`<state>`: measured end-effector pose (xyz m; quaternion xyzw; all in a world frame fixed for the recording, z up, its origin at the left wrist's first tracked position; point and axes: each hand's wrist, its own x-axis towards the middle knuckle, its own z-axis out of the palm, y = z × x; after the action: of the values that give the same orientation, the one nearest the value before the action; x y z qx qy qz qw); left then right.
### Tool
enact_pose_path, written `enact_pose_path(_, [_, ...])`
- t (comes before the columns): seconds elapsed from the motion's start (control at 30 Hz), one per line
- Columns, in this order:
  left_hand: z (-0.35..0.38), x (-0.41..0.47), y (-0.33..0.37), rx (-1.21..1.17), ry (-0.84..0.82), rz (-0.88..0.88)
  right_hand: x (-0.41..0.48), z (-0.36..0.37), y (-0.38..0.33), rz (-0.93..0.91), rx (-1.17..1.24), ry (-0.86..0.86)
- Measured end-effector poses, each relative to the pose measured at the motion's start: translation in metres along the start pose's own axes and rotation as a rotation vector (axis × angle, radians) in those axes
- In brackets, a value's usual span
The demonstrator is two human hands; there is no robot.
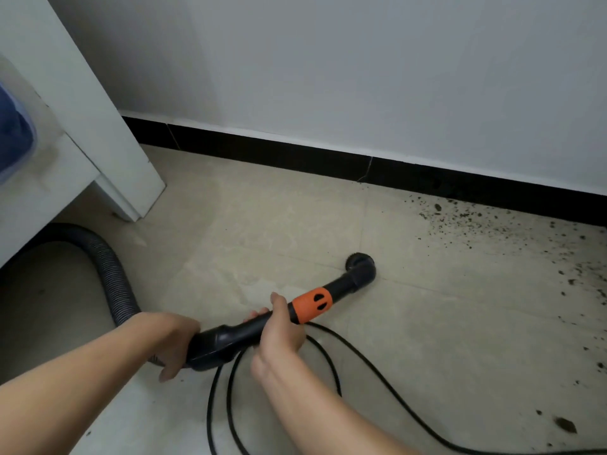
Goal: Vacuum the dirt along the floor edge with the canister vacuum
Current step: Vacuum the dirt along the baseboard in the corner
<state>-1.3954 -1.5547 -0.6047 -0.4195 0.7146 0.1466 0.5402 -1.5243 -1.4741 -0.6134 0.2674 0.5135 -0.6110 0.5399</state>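
A black vacuum wand (236,333) with an orange collar (312,303) lies low over the beige tile floor. Its round brush nozzle (359,262) touches the floor near the middle of the view. My left hand (175,343) grips the thick rear end of the wand, where the grey ribbed hose (108,274) joins. My right hand (282,333) grips the wand just behind the orange collar. Dark dirt (486,221) is scattered along the black baseboard (295,152) to the right of the nozzle, which is apart from it. The canister is out of view.
A white cabinet (98,133) stands at the left, its leg on the floor near the baseboard. A black power cord (328,366) loops on the floor under my right arm. More dirt crumbs (565,431) lie at the lower right.
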Motion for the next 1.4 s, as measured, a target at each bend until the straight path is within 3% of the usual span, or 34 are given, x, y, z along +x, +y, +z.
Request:
enact_pose_path(0.2, [0.006, -0.005, -0.01, -0.144, 0.008, -0.017, 0.01, 0.024, 0.0, 0.013, -0.124, -0.084])
enact_pose_path(0.3, [-0.013, -0.002, 0.007, -0.214, 0.067, 0.054, 0.019, 0.025, -0.033, -0.058, -0.124, -0.073])
enact_pose_path(0.43, [-0.047, 0.001, 0.036, -0.306, 0.114, 0.204, 0.027, 0.007, -0.072, -0.093, -0.069, -0.277])
enact_pose_path(0.5, [-0.06, 0.001, 0.06, -0.36, 0.128, 0.306, 0.033, -0.003, -0.095, -0.144, -0.092, -0.296])
enact_pose_path(0.67, [-0.07, 0.004, 0.115, -0.525, -0.059, 0.529, 0.04, -0.027, -0.147, -0.248, -0.192, -0.175])
enact_pose_path(0.8, [-0.052, 0.011, 0.125, -0.518, -0.202, 0.558, 0.035, -0.026, -0.13, -0.157, -0.373, -0.274])
enact_pose_path(0.9, [-0.057, 0.009, 0.123, -0.662, -0.063, 0.538, 0.05, 0.004, -0.143, -0.196, -0.521, -0.331])
enact_pose_path(1.07, [-0.073, 0.017, 0.114, -0.806, 0.233, 0.477, 0.078, 0.051, -0.189, -0.28, -0.638, -0.263])
enact_pose_path(1.27, [-0.084, 0.023, 0.12, -0.588, 0.2, 0.42, 0.089, 0.036, -0.195, -0.32, -0.611, -0.231])
enact_pose_path(1.4, [-0.095, 0.025, 0.132, -0.514, 0.282, 0.455, 0.098, 0.007, -0.216, -0.368, -0.415, -0.141])
